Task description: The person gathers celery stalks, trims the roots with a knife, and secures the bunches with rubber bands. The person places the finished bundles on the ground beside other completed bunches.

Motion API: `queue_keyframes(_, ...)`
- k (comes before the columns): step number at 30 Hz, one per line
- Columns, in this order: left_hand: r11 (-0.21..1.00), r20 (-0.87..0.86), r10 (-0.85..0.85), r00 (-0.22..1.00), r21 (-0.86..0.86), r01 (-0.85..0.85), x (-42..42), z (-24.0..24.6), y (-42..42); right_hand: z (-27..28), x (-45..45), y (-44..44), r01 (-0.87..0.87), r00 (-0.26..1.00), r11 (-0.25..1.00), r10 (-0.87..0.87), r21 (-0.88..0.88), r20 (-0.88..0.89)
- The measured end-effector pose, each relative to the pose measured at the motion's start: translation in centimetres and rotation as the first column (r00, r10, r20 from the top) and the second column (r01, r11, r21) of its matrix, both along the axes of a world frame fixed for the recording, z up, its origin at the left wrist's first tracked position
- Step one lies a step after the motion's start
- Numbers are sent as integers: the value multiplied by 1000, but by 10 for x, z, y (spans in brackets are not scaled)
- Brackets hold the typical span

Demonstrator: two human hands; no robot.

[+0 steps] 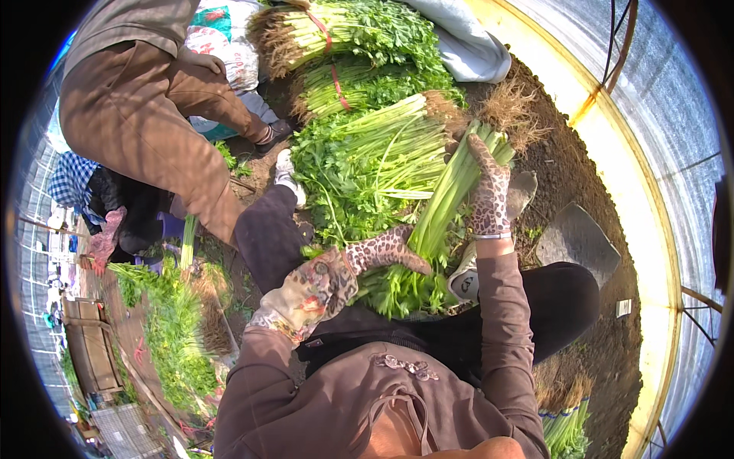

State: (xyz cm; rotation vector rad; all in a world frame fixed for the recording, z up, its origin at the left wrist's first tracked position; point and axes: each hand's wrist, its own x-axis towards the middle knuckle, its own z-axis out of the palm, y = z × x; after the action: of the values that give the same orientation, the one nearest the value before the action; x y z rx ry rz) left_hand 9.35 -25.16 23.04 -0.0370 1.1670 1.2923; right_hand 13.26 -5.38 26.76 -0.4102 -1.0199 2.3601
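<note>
A bunch of celery [450, 192] lies slantwise before me, its roots at the upper right and its leaves toward my lap. Near the roots, my right hand [490, 178], in a leopard-print glove, is closed around the stalks. Lower down, my left hand [387, 252] wears a similar glove under a floral sleeve cover; one digit lies over the stalks near the leaves and another goes partly behind them. Just beyond is a heap of loose celery [384, 166] with its roots to the right. Tied celery bundles [338, 34] with red bands lie past that heap.
Another person in brown trousers [137, 115] is at the upper left beside printed sacks [223, 51]. More celery [172, 333] lies at the left, near a purple container [172, 226]. A grey sheet-like piece [576, 244] lies right of my knee; banded bunches [565, 419] are behind it.
</note>
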Motion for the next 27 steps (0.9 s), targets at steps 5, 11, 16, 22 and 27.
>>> queue_keyframes(5,971,-129,177,976,187,-151,-11,-77,-33,-39,-1,24,-94,995,972,83,217,60)
queue_keyframes(11,993,-707,50,706,-42,-112,-24,0,-47,-1,6,-8,-612,776,691,433,385,458)
queue_keyframes(16,990,-566,120,816,4,-143,-31,27,-62,-56,-17,52,-311,946,887,322,343,26)
queue_keyframes(22,985,-561,167,811,53,-166,-32,30,-77,-37,5,74,243,957,807,-290,538,2)
queue_keyframes(27,978,-837,-204,507,-199,65,-22,48,-51,7,1,3,-182,979,-240,-132,954,153)
